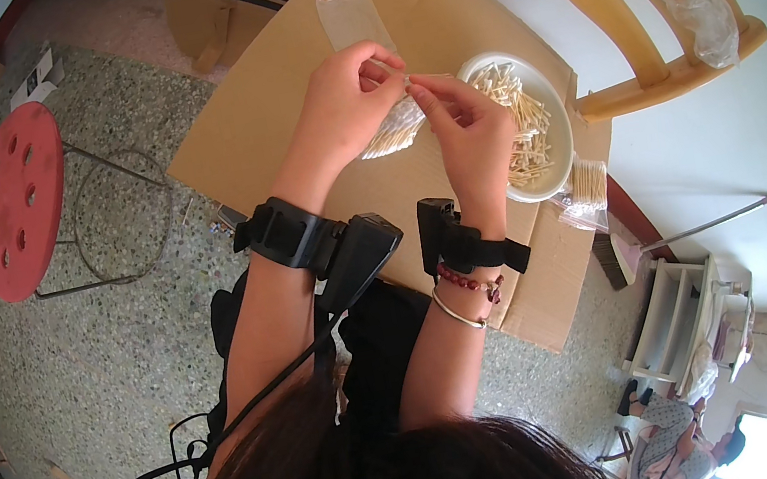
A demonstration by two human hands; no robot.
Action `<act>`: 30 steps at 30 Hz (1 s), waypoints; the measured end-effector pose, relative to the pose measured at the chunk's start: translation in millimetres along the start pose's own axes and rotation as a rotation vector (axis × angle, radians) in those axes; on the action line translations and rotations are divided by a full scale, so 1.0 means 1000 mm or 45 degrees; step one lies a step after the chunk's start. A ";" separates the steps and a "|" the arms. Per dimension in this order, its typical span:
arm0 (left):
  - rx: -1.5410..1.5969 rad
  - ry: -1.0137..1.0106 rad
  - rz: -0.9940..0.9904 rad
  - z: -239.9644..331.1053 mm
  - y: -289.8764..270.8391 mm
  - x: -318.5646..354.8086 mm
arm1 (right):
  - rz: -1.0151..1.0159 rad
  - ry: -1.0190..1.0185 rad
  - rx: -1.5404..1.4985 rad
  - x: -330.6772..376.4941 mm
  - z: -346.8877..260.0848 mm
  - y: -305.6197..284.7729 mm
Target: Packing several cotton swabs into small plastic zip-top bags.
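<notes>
My left hand [342, 102] and my right hand [470, 123] meet over a sheet of cardboard [272, 116], fingertips pinched together. Between them they grip the top edge of a clear plastic bag of cotton swabs [394, 132], whose body hangs or lies just below the fingers. My hands partly hide the bag's top. Close by my right hand stands a white round bowl [564, 130] heaped with loose cotton swabs [527, 126]. Beyond my left hand lies a flat clear plastic bag [349, 20]. A second filled bag of swabs [586, 189] sits beside the bowl, at the cardboard's right side.
A wooden chair back [604, 10] with crumpled clear plastic [695, 10] on it rises at the far right. To the left is a red round stool [20, 204]. A white shelf unit [669, 319] and another person [676, 439] are at the lower right.
</notes>
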State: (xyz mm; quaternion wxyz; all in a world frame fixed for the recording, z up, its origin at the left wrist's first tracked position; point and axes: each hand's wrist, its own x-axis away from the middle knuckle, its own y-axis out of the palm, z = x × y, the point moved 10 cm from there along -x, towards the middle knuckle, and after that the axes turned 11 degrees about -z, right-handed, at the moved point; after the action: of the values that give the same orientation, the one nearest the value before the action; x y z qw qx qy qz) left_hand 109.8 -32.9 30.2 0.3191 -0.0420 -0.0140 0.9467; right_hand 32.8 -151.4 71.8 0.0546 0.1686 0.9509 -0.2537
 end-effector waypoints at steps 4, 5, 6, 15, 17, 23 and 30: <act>-0.012 0.020 0.024 0.001 -0.001 0.000 | -0.005 0.032 0.002 0.000 -0.003 0.002; -0.018 0.011 0.019 0.002 0.000 0.000 | 0.021 0.033 -0.027 0.000 -0.004 0.000; -0.024 0.003 0.014 0.002 0.000 0.000 | 0.020 0.033 -0.028 0.000 -0.003 0.001; 0.000 0.001 0.005 0.000 0.001 0.001 | -0.131 0.175 0.173 0.001 0.012 0.010; 0.027 0.001 0.001 0.000 0.001 0.001 | -0.108 0.019 0.013 0.001 0.010 0.012; 0.026 0.012 0.012 0.002 0.002 -0.002 | -0.045 -0.100 0.010 0.000 -0.003 0.004; -0.125 0.106 0.202 0.016 -0.013 0.007 | 0.383 0.062 0.011 0.009 0.019 -0.045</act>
State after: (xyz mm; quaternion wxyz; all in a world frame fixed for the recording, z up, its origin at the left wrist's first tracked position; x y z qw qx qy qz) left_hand 110.6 -18.1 45.9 0.2408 -0.0978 -0.0436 0.9646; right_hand 9.3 -195.0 75.0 0.0682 0.3154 0.9149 -0.2426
